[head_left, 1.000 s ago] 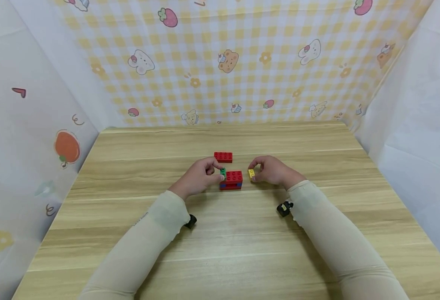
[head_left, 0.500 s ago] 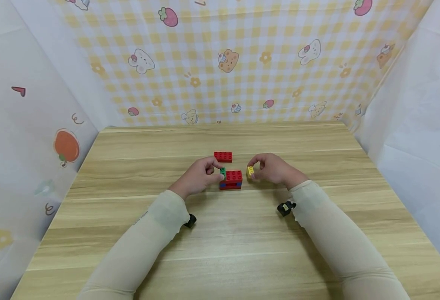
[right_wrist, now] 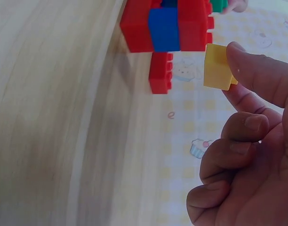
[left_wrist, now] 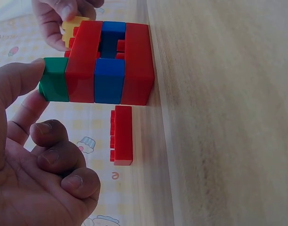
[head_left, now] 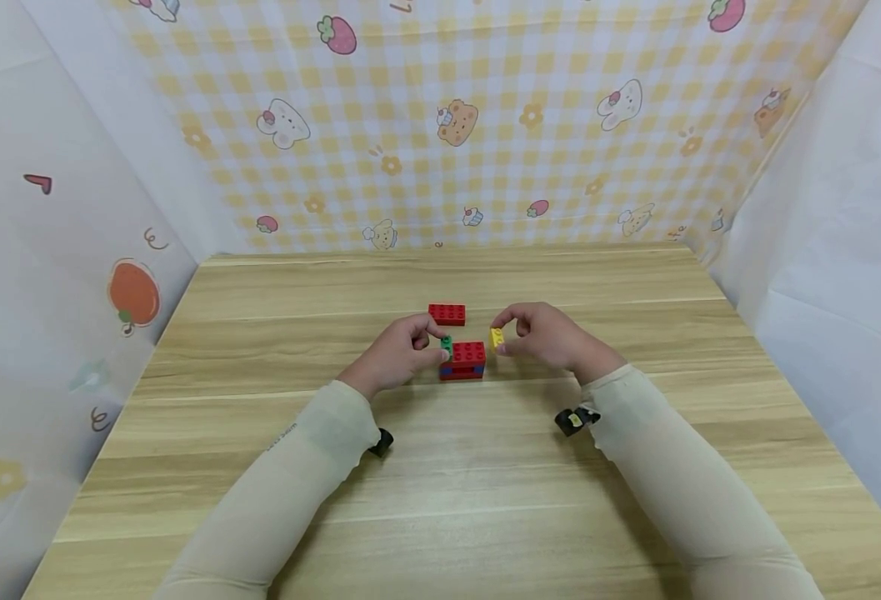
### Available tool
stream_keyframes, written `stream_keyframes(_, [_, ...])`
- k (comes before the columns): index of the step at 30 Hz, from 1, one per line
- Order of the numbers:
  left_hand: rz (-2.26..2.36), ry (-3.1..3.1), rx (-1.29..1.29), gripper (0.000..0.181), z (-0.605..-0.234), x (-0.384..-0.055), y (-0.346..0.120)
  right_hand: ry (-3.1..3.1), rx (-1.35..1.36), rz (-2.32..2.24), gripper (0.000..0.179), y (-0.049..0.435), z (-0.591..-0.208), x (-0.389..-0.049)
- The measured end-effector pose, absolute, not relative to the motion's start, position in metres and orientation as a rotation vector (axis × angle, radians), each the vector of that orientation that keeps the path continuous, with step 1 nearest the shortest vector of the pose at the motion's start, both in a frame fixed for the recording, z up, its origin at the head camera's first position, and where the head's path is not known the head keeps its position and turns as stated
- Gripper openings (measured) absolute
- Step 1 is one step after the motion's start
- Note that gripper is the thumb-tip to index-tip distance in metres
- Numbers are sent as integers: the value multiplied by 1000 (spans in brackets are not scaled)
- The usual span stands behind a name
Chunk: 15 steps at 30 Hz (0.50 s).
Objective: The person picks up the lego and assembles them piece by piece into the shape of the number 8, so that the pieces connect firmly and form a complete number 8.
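"what had just changed?"
"the right hand [head_left: 548,335], pinching the yellow brick [head_left: 496,338], had drifted left in the head view, nearer the red-and-blue stack [head_left: 468,353] at mid-frame."
"and the left hand [head_left: 397,354]?"
"it had stayed put, pinching the green brick [head_left: 447,343] on the stack's left end."
"so yellow was closer, but not yet on."

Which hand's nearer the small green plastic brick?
Left. The left hand pinches the small green plastic brick at the left end of the red-and-blue plastic brick stack; the right hand is apart, beyond the stack's right end.
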<state>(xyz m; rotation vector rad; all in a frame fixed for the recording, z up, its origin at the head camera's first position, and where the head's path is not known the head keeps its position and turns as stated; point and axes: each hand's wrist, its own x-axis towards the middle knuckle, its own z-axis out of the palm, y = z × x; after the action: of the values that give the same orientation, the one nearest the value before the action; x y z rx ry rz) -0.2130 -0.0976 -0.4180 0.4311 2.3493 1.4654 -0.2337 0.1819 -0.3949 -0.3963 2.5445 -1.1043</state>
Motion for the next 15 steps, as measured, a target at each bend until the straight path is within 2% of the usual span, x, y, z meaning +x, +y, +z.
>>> stream_keyframes(15, [1466,2342,416,18,-417,-213,-98,2536,-490,-1104,28,167,-387,-225])
